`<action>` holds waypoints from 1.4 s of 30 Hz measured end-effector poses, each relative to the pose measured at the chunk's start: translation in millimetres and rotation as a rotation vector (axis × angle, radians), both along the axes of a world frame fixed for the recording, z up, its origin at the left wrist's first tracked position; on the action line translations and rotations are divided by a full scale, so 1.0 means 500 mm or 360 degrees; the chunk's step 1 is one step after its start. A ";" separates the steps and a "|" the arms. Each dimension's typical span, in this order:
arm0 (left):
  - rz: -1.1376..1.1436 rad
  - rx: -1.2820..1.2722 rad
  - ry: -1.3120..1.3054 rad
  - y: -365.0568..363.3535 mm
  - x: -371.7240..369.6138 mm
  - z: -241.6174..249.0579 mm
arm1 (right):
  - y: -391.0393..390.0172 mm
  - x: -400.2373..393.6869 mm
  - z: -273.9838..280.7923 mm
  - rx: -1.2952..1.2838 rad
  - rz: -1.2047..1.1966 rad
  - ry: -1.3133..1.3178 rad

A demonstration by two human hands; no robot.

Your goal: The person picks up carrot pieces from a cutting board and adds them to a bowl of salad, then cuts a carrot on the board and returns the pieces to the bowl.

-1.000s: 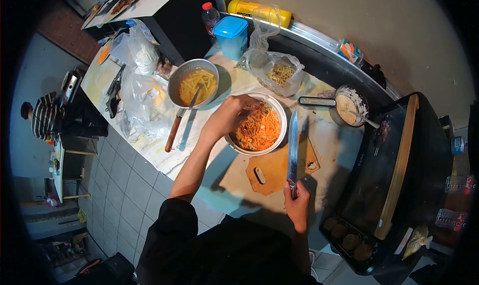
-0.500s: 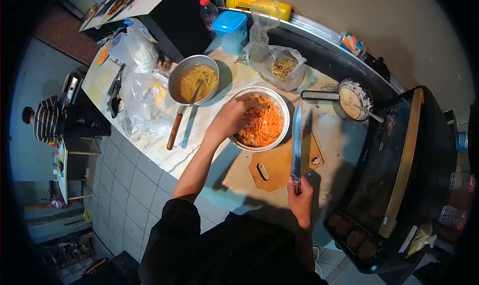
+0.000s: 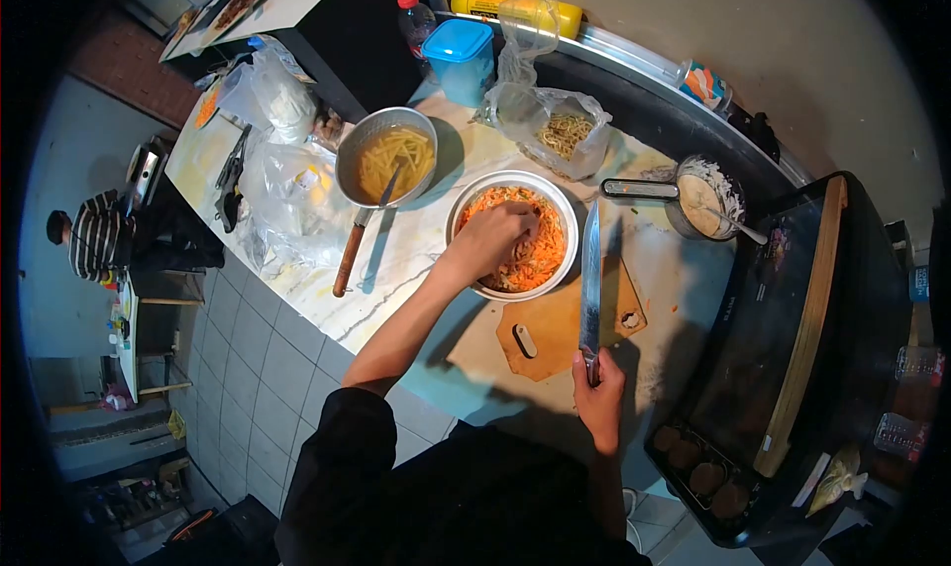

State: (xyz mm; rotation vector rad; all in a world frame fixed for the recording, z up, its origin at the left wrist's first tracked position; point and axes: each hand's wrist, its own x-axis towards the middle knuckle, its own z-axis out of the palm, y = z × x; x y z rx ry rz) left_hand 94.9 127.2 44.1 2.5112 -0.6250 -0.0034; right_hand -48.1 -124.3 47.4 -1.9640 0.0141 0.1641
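My left hand [image 3: 500, 237] is down in a metal bowl [image 3: 572, 231], its fingers curled into shredded carrot salad [image 3: 536, 259] mixed with paler bits; the fingertips are hidden. My right hand [image 3: 599, 405] is closed around the handle of a large kitchen knife [image 3: 591, 289]. Its long blade points away from me, above the right part of a wooden cutting board [image 3: 548, 346] and right of the bowl. The board lies just in front of the bowl, with a slot and a small hole in it.
Left of the bowl stands a pot of cut strips in liquid [image 3: 421, 175], a wooden-handled utensil [image 3: 351, 259] resting in it. Behind are an open plastic bag [image 3: 599, 145] and blue-lidded container [image 3: 459, 41]. A saucepan [image 3: 684, 209] and black oven [image 3: 763, 368] stand right. A person [image 3: 104, 239] is far left.
My left hand has pushed forward and right, deeper into the carrot salad, with its fingers more curled. The knife in my right hand stays in nearly the same place.
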 end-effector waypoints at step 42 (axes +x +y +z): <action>-0.0238 -0.0097 0.0281 -0.037 -0.037 -0.015 | -0.003 0.013 -0.025 0.0045 -0.0056 0.0204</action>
